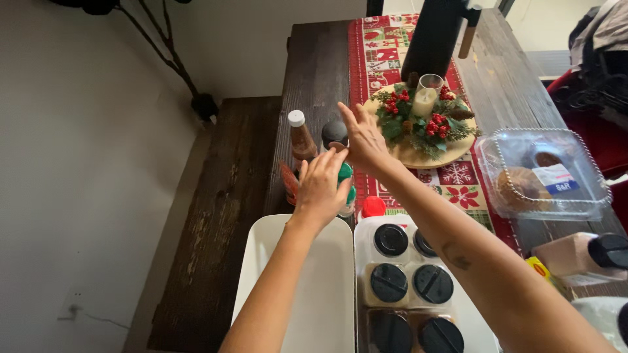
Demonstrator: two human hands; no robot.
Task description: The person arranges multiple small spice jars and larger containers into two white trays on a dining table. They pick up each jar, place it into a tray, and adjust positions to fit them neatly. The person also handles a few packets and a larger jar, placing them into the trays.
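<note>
My left hand (322, 186) is wrapped around a green-capped shaker jar (346, 178) at the far end of an empty white tray (281, 261). My right hand (364, 138) hovers just beyond it with fingers spread, nearest a grey-lidded grinder (334, 132) and touching nothing that I can see. A brown sauce bottle with a white cap (301, 136) stands left of the grinder. A red-capped bottle (373, 206) sits right of the green jar.
A second white tray (360, 229) holds several black-lidded spice jars (391, 240). Beyond lie a red patterned runner (458, 189), a round board with candle and wreath (424, 117), a tall black cylinder (433, 36), a clear pastry container (543, 173) and bottles at right (582, 258). A dark bench (222, 216) runs along the left.
</note>
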